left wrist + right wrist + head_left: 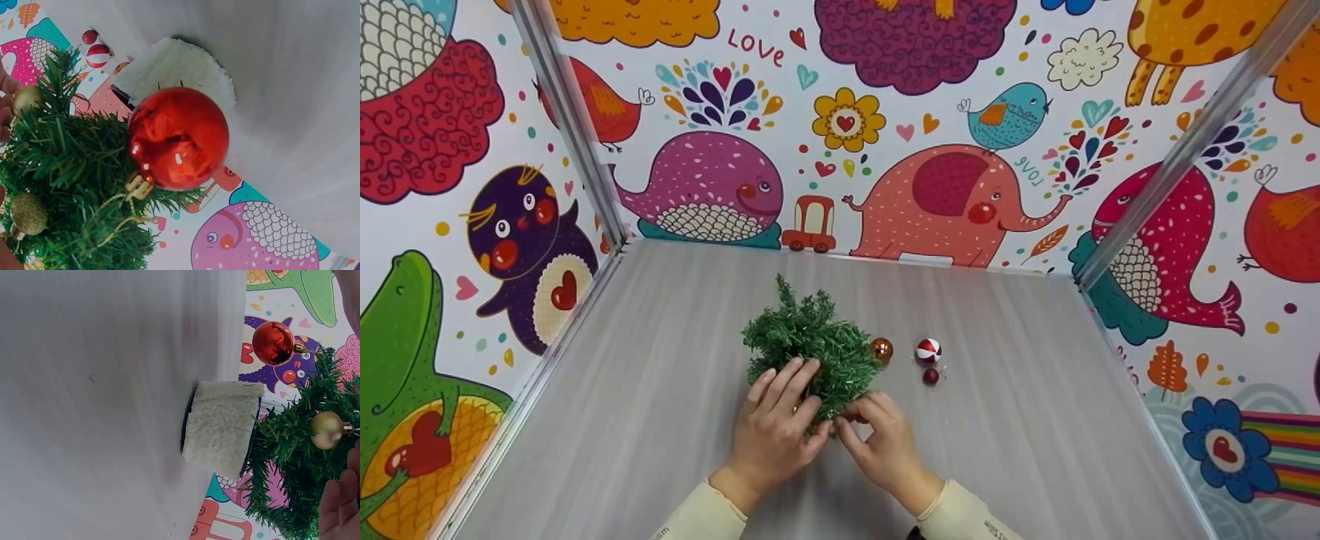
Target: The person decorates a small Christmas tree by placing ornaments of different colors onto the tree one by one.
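Observation:
A small artificial Christmas tree (810, 337) with a fuzzy white base (222, 427) is between both hands. My left hand (776, 424) grips its near side, fingers over the branches, thumb lower. At the near right branches, my right hand (885, 442) pinches with thumb and index finger close to a gold ball ornament (326, 430); the exact pinch point is hidden. From the tree hangs a shiny red ball ornament (179, 138) with a gold cap and cord. A glittery gold ornament (29, 214) sits among the branches in the left wrist view.
Right of the tree on the grey table (1020, 450) lie a copper ball (882, 350), a red-and-white striped ball (928, 351) and a small dark red ball (931, 376). Cartoon-printed walls (825, 195) with metal frame posts (574, 127) surround the table.

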Tool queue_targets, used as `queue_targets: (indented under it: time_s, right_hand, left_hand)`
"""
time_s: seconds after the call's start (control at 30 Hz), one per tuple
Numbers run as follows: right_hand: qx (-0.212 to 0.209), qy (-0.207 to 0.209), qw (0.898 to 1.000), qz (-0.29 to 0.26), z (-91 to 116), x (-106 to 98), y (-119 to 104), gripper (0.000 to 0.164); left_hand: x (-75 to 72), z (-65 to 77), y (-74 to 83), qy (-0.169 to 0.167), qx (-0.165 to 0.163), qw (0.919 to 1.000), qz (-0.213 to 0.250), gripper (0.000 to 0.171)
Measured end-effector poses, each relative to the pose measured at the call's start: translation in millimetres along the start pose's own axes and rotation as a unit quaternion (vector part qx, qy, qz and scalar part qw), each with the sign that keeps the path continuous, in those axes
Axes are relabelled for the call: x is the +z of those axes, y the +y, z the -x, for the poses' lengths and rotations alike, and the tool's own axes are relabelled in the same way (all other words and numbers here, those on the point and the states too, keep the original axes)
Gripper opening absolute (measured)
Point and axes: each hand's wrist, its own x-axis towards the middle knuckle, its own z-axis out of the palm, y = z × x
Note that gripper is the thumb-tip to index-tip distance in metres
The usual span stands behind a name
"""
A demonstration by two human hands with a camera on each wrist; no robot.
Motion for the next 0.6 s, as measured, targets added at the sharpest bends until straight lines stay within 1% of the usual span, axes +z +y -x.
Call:
queue_targets:
  time_s: [0.1,0.23,0.37,0.47,0.53,0.6]
  right_hand:
    - [-0.003,-0.001,1.000,0.003,0,-2,0,0.014]
    - [-0.005,0.000,1.000,0.004,3,-6,2,0.009]
    - [-0.003,-0.009,1.000,0.009,7,-14,7,0.018]
    - [-0.002,-0.025,0.999,0.024,12,-23,14,0.025]
    - [0.003,-0.045,0.998,0.044,16,-29,21,0.025]
    - [0.015,-0.075,0.995,0.070,20,-35,30,0.025]
  left_hand:
    - [-0.3,-1.1,-0.6,0.006,0.000,1.0000,0.003,0.030]
    - [-1.8,-1.3,-0.7,0.015,-0.004,0.9999,0.007,0.052]
    - [-4.8,-2.8,0.2,0.012,-0.016,0.9997,0.015,0.072]
    - [-8.7,-4.8,1.2,-0.007,-0.041,0.9990,0.018,0.082]
    - [-12.0,-6.6,1.6,-0.030,-0.062,0.9975,0.013,0.088]
    - [-15.2,-8.5,2.0,-0.055,-0.082,0.9951,0.007,0.094]
